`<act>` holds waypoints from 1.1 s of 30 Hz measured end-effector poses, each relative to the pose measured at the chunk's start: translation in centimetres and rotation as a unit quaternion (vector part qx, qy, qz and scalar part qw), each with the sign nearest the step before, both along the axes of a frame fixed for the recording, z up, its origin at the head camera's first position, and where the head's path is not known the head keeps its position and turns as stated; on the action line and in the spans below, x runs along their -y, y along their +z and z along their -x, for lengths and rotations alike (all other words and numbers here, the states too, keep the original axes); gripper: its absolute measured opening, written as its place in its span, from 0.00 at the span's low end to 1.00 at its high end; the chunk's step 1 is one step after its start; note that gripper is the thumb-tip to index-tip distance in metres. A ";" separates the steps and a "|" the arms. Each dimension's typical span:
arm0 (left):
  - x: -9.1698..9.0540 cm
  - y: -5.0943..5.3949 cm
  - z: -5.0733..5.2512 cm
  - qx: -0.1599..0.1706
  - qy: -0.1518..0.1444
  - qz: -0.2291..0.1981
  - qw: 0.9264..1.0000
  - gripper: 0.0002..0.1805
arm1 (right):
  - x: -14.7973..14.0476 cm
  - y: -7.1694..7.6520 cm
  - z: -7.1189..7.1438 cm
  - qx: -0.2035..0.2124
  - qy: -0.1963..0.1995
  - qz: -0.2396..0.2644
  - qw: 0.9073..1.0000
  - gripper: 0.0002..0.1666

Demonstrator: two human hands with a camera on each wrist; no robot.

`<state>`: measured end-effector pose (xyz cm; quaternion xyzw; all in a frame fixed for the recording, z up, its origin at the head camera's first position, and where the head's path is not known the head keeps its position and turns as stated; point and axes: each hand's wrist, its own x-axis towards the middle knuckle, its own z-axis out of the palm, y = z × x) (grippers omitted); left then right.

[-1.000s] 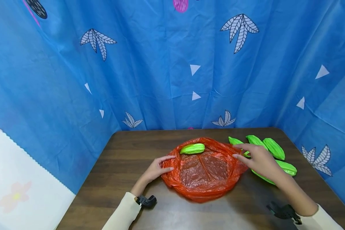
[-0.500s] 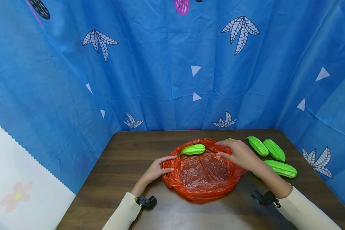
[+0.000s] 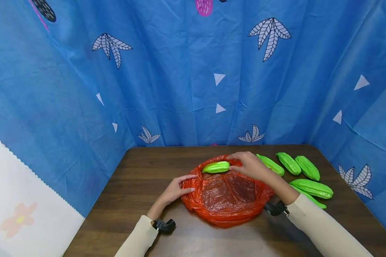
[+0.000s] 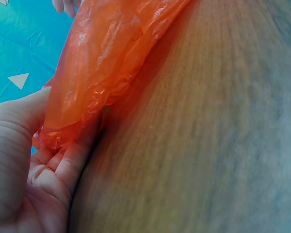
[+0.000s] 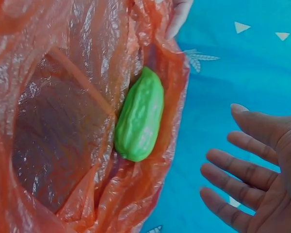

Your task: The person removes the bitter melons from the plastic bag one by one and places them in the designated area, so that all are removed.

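Note:
A red plastic bag point(image 3: 225, 214) lies on the table with its mouth spread wide. Inside, along its far rim, rests one light green, ridged bitter melon point(image 3: 216, 167). My left hand point(image 3: 172, 191) grips the bag's left rim; in the left wrist view the thumb and fingers point(image 4: 63, 162) pinch the thin plastic between them. Over the bag's far right side hovers my right hand point(image 3: 251, 166), its tips close to the right end of the bitter melon. The right wrist view has that hand's fingers point(image 5: 237, 174) spread and bare, apart from the melon.
Several more bitter melons point(image 3: 312, 188) lie on the table right of the bag, partly beside my right forearm. The brown wooden table point(image 3: 141, 167) ends at a blue patterned curtain point(image 3: 186, 89) behind and on both sides.
My right hand has moved left from the bag's right rim to near the bitter melon inside, uncovering melons on the right. My left hand has kept its grip in place.

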<state>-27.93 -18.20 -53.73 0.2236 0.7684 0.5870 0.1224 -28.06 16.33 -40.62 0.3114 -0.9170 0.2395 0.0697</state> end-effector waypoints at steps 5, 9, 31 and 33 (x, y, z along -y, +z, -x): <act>0.1 0.0 0.0 -0.002 -0.004 0.000 1.000 0.27 | 0.9 -0.6 1.4 0.016 0.000 -0.003 1.000 0.24; 0.2 0.1 0.0 -0.003 -0.005 0.000 1.000 0.27 | 1.7 -1.0 2.3 0.029 0.000 -0.004 1.000 0.25; 0.2 -0.2 0.2 -0.012 -0.008 -0.003 1.000 0.28 | 3.1 -4.9 5.4 0.050 -0.028 -0.020 0.998 0.25; 0.2 -0.2 0.2 -0.011 -0.011 -0.008 1.000 0.28 | 3.2 -5.2 5.3 0.051 -0.033 -0.022 0.998 0.26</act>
